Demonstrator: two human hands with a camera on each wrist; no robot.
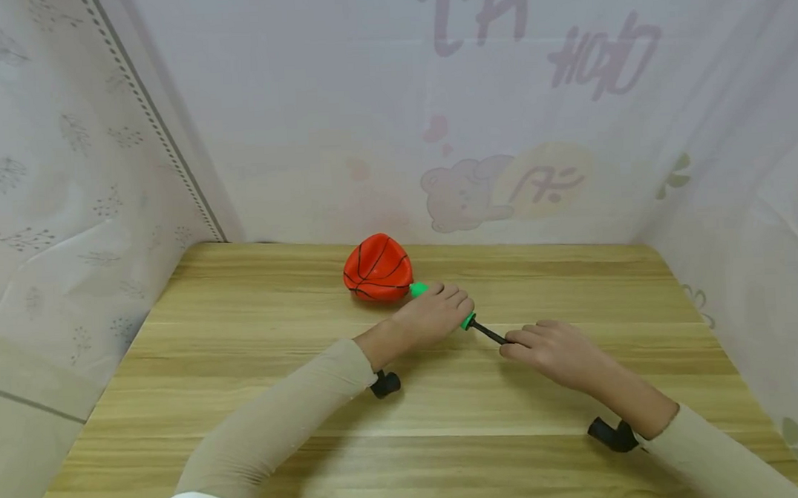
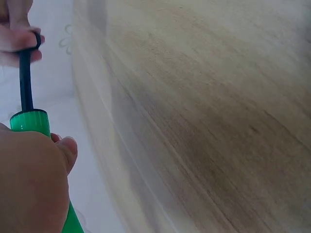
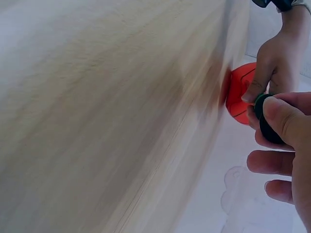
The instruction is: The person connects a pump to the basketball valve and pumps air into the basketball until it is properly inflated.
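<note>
A red ball with black basketball lines (image 1: 378, 271) sits at the back of the table, its top dented inward. The green tip of a hand pump (image 1: 418, 288) meets the ball's right side. My left hand (image 1: 435, 314) grips the pump's green barrel (image 2: 30, 121), thumb wrapped round it. A black rod (image 1: 488, 331) sticks out of the barrel toward the right. At its end, my right hand (image 1: 556, 352) pinches the black handle (image 3: 270, 124) between thumb and index finger, while the other fingers are loosely bent. The left palm hides the middle of the barrel.
The wooden tabletop (image 1: 382, 472) reaches back to a pale printed cloth (image 1: 313, 119), with more cloth along both sides. A black wrist camera mount (image 1: 386, 384) hangs under the left wrist, another mount (image 1: 613, 434) under the right.
</note>
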